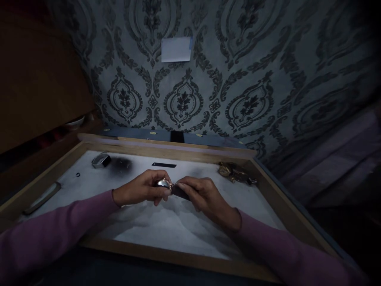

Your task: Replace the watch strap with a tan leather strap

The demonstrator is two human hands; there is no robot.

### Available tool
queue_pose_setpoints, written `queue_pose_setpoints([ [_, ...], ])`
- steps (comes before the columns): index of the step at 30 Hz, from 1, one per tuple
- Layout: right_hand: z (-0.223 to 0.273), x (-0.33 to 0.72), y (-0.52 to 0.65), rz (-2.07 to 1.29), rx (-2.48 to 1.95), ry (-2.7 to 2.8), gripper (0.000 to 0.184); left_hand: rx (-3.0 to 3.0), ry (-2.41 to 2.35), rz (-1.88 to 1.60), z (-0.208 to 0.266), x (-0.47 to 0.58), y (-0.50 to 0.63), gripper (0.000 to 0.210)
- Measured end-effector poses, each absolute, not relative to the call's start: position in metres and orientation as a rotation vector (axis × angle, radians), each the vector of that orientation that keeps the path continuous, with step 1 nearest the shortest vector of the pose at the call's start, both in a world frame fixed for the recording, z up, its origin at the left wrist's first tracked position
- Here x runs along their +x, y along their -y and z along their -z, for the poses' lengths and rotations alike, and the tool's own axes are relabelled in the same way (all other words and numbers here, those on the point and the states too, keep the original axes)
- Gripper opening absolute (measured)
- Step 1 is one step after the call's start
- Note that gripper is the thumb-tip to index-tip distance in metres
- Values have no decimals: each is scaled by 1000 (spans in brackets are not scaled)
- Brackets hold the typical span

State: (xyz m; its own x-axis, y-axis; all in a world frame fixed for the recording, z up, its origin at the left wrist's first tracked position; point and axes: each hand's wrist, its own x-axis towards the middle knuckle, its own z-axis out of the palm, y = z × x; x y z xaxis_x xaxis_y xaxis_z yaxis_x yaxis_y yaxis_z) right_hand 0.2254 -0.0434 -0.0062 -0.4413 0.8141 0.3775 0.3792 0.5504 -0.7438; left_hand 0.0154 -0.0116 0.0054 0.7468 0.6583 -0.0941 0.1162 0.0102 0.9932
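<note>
My left hand (pixel 151 188) is closed around a round, shiny watch case (pixel 164 183) with a rose-gold edge. To its right, my right hand (pixel 202 193) pinches a dark, flat strip (pixel 181 192), seemingly a watch strap, whose end meets the side of the case. Whether strip and case are joined is hidden by the fingertips. Both hands are over the white lining (pixel 205 238) of a shallow wooden tray. Behind them lies a thin black strip (pixel 164 165) with a small hole at one end.
At the tray's back right lie several gold-coloured watches (pixel 228 170). A silver watch (pixel 101 160) stands at back left, beside a small dark ring (pixel 77 174) and a long curved piece (pixel 43 198). The wooden rim (pixel 166 145) surrounds everything. A white card (pixel 176 49) is on the patterned wall.
</note>
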Motion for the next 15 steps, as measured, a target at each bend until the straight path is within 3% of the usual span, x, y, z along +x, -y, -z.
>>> queue_pose_setpoints([
  [9, 0, 229, 46, -1182, -1016, 1934, 37, 1483, -627, -464, -7, 14, 10, 27],
  [15, 0, 232, 44, -1263, -984, 1926, 39, 1498, -629, -471, -10, 13, 11, 24],
])
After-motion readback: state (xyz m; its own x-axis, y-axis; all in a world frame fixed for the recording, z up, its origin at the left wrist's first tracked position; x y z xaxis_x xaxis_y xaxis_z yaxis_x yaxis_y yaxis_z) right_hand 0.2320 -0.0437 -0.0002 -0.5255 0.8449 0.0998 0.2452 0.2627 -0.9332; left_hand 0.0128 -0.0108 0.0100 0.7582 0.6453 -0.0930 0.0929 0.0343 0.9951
